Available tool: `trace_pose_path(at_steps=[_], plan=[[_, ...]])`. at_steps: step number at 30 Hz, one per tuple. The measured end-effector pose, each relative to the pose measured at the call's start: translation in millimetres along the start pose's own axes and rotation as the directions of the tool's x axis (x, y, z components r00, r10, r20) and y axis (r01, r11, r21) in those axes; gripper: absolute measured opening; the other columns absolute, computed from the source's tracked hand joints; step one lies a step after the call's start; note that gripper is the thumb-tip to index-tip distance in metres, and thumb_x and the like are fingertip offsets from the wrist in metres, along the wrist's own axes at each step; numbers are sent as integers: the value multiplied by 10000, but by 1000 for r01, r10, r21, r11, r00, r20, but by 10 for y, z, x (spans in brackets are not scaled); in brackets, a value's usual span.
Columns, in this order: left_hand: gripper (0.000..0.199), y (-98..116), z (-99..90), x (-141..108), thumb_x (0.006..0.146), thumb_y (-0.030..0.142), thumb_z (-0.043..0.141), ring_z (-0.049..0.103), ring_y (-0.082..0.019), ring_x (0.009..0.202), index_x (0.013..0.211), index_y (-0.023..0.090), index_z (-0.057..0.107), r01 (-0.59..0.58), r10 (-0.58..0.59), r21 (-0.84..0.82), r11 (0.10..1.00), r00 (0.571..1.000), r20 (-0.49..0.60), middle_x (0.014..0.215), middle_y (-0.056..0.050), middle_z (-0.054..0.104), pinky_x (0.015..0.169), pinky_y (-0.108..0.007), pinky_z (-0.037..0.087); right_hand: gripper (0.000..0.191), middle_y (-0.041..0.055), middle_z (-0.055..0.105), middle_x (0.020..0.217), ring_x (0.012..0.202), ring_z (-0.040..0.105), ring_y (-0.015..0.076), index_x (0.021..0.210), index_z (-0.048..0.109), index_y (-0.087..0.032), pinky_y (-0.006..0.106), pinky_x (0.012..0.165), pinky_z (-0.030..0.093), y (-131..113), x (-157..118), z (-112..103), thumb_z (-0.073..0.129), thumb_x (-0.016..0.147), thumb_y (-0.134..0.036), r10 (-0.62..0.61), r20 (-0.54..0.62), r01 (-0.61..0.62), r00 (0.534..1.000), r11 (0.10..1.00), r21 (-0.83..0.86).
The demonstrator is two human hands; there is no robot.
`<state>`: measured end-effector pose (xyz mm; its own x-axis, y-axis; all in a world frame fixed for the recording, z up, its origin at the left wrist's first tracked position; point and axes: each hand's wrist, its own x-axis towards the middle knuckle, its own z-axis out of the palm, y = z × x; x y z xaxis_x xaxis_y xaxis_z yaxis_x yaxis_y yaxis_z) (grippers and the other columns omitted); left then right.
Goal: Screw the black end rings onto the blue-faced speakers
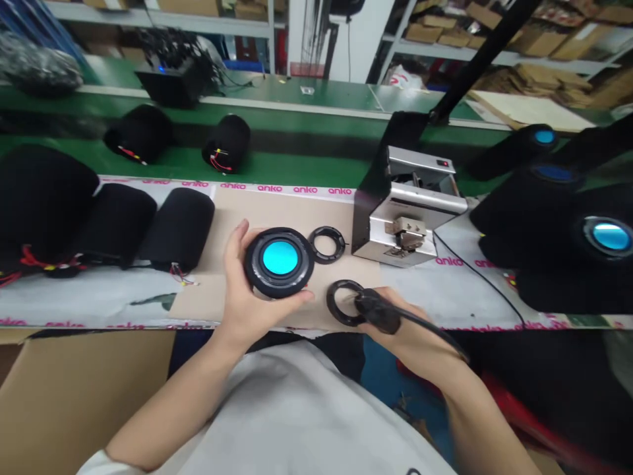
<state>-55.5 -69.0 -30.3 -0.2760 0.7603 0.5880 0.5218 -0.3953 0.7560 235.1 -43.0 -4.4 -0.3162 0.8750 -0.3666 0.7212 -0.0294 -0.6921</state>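
Observation:
My left hand [247, 290] is wrapped round a black cylindrical speaker [257, 280], its round end with a bright cyan disc facing up. In my right hand [400, 330] is a black corded electric screwdriver [378, 310], the cord running back over my forearm. The screwdriver's tip is hidden beneath it. Just left of it, close to my right fingers, a black ring [337, 309] lies on the brown cardboard sheet [277, 208]. Beside the speaker is a second black ring [326, 245], lying flat.
A silver and black screw feeder [410, 204] stands to the right. Black fabric cylinders with loose wires [182, 227] stand on the left, with others [230, 142] farther back. More cyan-ended speakers [610, 235] crowd the right. A black box [171, 82] sits on the green ledge behind.

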Motion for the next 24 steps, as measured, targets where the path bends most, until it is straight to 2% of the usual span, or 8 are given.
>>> trace_pose_path(at_steps=[4,7,9,12,16,18,21,24], plan=[[966,46,-48,136,703,432,993,681,-353,1357,1517,228,516,103,-85,-101,990,982,170,1485,-154,643,1131,-463,587,349,46,770,1052,904,727,241,1027,714,-230,360,814,611,-234,-98,-173,863,802,-452,-12,-229,67,973,970,232],[968,-3,-68,256,629,412,1022,705,-368,1322,1460,213,566,72,-1,-226,972,954,301,1451,-154,681,1109,-465,605,331,50,775,995,794,703,206,934,719,-230,360,774,621,-624,-138,-265,935,761,-411,-127,-426,263,896,924,277],[997,-38,-62,311,614,397,1033,709,-373,1322,1474,225,559,88,46,-312,946,916,397,1458,-153,684,1120,-475,601,318,44,781,976,779,721,209,946,715,-240,368,770,636,-881,-108,-270,950,759,-346,-232,-464,381,855,887,259],[1013,-39,-47,344,653,361,1026,691,-374,1363,1522,250,518,170,46,-390,905,872,488,1500,-151,664,1149,-487,584,311,42,779,999,818,746,232,1009,713,-251,368,722,648,-1143,-23,-196,924,800,-344,-352,-413,465,840,859,214],[1115,23,-45,333,676,344,1020,641,-394,1431,1606,246,413,220,6,-385,896,863,505,1561,-172,617,1195,-514,550,233,-4,741,905,713,699,170,1066,724,-267,281,606,604,-1268,20,-103,827,858,-256,-416,-238,443,878,893,75],[1146,30,-42,319,676,361,1019,634,-399,1439,1623,249,383,246,-17,-396,885,866,499,1573,-176,603,1202,-519,546,289,-20,716,834,680,684,164,1079,731,-267,272,599,599,-1274,27,-134,859,821,-245,-408,-235,439,882,894,96],[1139,-6,-31,296,661,375,1026,597,-413,1480,1610,261,406,257,-18,-421,870,870,494,1600,-173,579,1226,-526,524,516,18,768,992,898,761,247,1188,749,-264,348,774,673,-1242,112,-269,983,743,-383,-407,-265,464,874,861,209],[1154,-56,-26,281,652,361,1035,565,-418,1513,1618,290,409,238,-2,-426,873,875,485,1628,-162,555,1258,-538,491,817,44,726,1364,1262,712,322,1388,691,-282,459,1123,621,-1174,291,-385,1043,665,-429,-482,-145,503,864,832,234]])
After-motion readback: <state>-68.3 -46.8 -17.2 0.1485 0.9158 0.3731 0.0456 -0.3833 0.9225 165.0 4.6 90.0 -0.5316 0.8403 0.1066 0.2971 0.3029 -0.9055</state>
